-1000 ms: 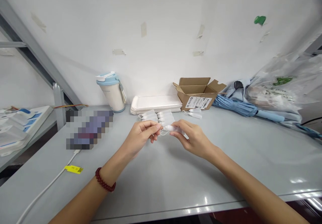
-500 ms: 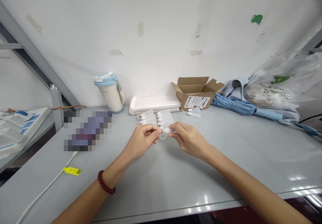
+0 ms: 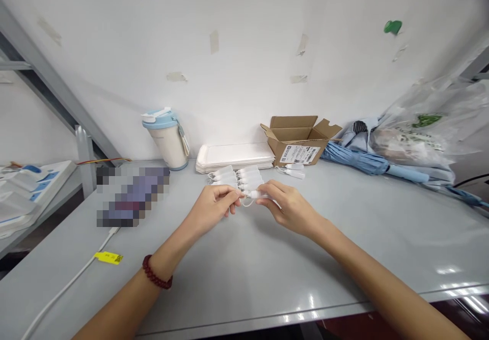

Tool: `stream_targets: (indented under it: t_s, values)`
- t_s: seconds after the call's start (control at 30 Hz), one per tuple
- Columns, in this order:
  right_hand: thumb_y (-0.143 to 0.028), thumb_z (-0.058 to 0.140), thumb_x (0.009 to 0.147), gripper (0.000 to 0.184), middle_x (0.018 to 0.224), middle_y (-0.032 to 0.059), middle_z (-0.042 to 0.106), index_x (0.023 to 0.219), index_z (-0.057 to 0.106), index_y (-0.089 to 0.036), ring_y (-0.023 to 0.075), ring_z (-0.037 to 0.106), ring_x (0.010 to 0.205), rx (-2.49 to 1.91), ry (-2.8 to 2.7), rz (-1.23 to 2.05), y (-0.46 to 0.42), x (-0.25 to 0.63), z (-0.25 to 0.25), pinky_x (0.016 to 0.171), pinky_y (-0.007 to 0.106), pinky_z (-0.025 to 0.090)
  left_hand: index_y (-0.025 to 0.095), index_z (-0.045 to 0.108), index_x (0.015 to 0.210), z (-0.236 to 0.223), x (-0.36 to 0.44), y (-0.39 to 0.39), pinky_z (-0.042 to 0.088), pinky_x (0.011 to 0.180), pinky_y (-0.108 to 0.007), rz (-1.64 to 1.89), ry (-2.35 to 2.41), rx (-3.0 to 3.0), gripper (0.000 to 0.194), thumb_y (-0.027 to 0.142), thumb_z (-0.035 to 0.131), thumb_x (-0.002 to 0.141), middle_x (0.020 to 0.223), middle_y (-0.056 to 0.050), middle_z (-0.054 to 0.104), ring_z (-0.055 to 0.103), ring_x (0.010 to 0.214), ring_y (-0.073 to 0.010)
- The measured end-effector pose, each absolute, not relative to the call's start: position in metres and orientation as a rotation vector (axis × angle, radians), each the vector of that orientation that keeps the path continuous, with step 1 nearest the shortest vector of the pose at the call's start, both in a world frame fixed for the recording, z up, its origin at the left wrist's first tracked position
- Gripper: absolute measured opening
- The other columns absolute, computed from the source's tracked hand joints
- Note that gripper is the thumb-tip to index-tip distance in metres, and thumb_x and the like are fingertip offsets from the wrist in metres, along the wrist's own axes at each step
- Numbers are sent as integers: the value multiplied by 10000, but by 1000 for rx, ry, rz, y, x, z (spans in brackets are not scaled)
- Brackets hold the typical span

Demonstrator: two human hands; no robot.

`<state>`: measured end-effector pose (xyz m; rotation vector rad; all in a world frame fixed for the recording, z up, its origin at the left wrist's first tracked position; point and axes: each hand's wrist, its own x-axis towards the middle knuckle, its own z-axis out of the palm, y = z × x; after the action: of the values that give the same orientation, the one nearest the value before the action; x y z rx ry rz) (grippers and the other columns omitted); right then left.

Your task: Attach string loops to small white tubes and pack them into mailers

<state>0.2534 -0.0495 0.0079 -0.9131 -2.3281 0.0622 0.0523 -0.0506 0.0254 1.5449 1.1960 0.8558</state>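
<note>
My left hand and my right hand meet over the middle of the grey table. Together they pinch one small white plastic piece with a thin loop; the right fingers hold its body, the left fingers hold the loop end. Just behind my hands lie several similar small white pieces in rows on the table. Two more white pieces lie in front of an open cardboard box. A dark red bead bracelet is on my left wrist.
A blue-lidded cup and a stack of white trays stand by the wall. A folded blue umbrella and a plastic bag lie at right. A blurred-out item, white cable with yellow tag lie at left.
My hands stay together on the white piece, with only slight shifts of the fingers. The view has shifted a little.
</note>
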Motion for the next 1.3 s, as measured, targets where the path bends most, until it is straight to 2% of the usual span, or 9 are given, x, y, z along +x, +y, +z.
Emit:
stream_targets:
  t_s: [0.3, 0.4, 0.57, 1.0, 1.2, 1.3]
  values:
    - [-203, 420, 903, 116, 821, 72, 579, 962, 511, -162, 144, 521, 624, -942, -2355, 114, -52, 250, 7, 555, 252, 404, 157, 606, 641, 20, 58, -55, 392, 517, -229, 842, 1200, 1588, 241, 353, 535, 764, 552, 9, 554, 488, 506, -106]
    - [-194, 460, 888, 107, 843, 78, 567, 945, 539, -152, 159, 525, 688, -1011, -2397, 115, -48, 252, 7, 605, 271, 425, 162, 623, 660, 20, 56, -53, 392, 524, -229, 883, 1274, 1644, 241, 359, 534, 765, 589, 4, 582, 515, 531, -116]
    - [-198, 549, 837, 75, 855, 99, 543, 846, 599, -142, 211, 477, 807, -1134, -2484, -79, -40, 255, -1, 696, 334, 434, 166, 608, 661, 24, 48, -48, 357, 477, -216, 974, 1400, 1634, 224, 353, 537, 760, 598, 8, 591, 511, 512, -110]
    - [-239, 579, 835, 72, 886, 91, 566, 862, 587, -173, 200, 552, 808, -1353, -2526, -206, -35, 243, -20, 575, 267, 390, 167, 617, 649, 24, 49, -47, 343, 463, -215, 1040, 1359, 1620, 214, 341, 543, 751, 532, 18, 565, 501, 483, -110]
    - [-259, 641, 786, 217, 947, 71, 586, 965, 554, -171, 151, 568, 659, -1435, -2467, -118, -32, 252, -14, 523, 252, 364, 157, 638, 689, 26, 48, -47, 348, 466, -215, 1053, 1347, 1610, 219, 344, 544, 754, 578, 6, 583, 516, 509, -112]
    - [-196, 644, 773, 204, 941, 58, 584, 948, 543, -167, 126, 552, 613, -1414, -2429, -12, -29, 260, -10, 547, 252, 387, 157, 632, 667, 27, 49, -48, 341, 462, -212, 1034, 1361, 1611, 229, 345, 541, 758, 545, 12, 559, 498, 496, -107]
